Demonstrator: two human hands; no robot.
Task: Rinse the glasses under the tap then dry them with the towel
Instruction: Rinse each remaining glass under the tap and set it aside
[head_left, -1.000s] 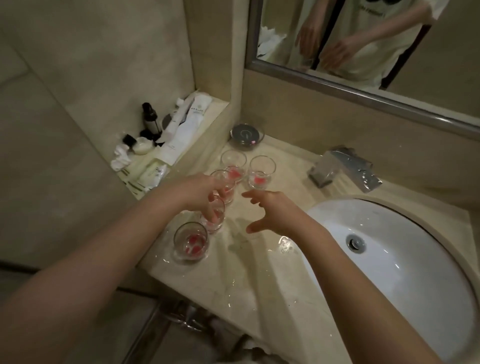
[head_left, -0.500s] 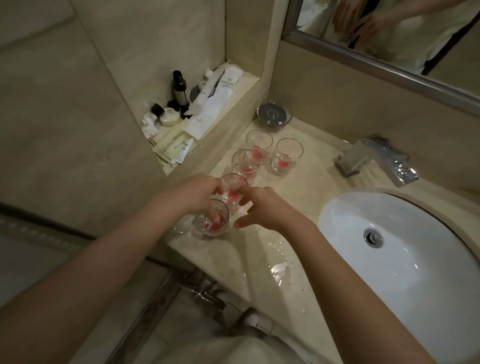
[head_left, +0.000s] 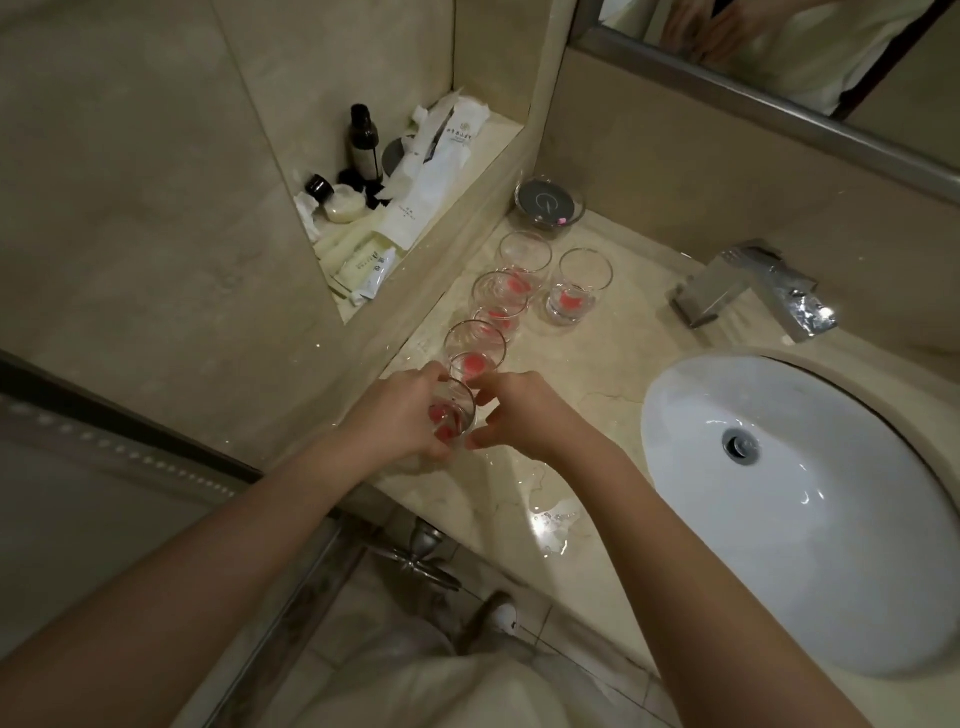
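Glasses: five clear tumblers with pink bases (head_left: 579, 283), unrinsed, along the surface's left edge.
Left hand (head_left: 402, 415): fingers grip the nearest glass (head_left: 452, 415).
Right hand (head_left: 524, 413): fingers loosely curled, touching it.
Left: rinsing, drying.

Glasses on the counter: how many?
5. One gripped by the left hand at the counter edge; three in a row behind it; one toward the tap. None obviously hidden.

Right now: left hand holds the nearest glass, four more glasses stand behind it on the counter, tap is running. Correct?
Not quite: the tap is off, with no stream in the head view. The rest holds: left hand holds the nearest glass, four more behind on the counter.
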